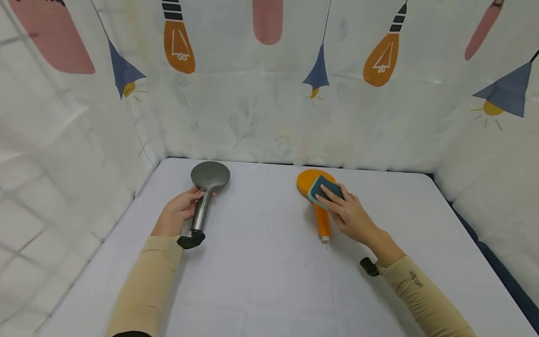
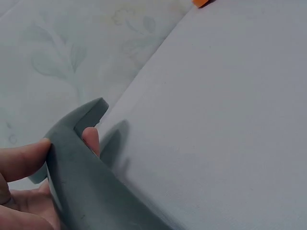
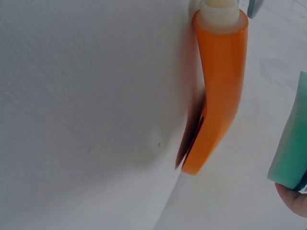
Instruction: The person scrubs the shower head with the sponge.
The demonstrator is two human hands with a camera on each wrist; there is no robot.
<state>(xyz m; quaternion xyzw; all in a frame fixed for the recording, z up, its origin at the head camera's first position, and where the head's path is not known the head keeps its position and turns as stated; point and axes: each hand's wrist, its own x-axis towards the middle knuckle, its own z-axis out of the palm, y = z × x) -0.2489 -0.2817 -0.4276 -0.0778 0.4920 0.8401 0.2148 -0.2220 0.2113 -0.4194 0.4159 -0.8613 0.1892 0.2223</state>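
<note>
My left hand grips a grey handheld shower head near its neck, at the left of the table. In the left wrist view, thumb and fingers pinch the grey body from both sides. An orange handheld shower head lies on the table at the right, its pale connector end towards me. Above it, my right hand holds a sponge, dark on one face and mint green beneath. In the right wrist view, a gap separates the sponge from the orange handle.
A white cloth covers the table. Behind it hangs a pale curtain printed with lamps and bulbs, which also closes off both sides. A black wrist mount sits at the left cuff, another mount at the right.
</note>
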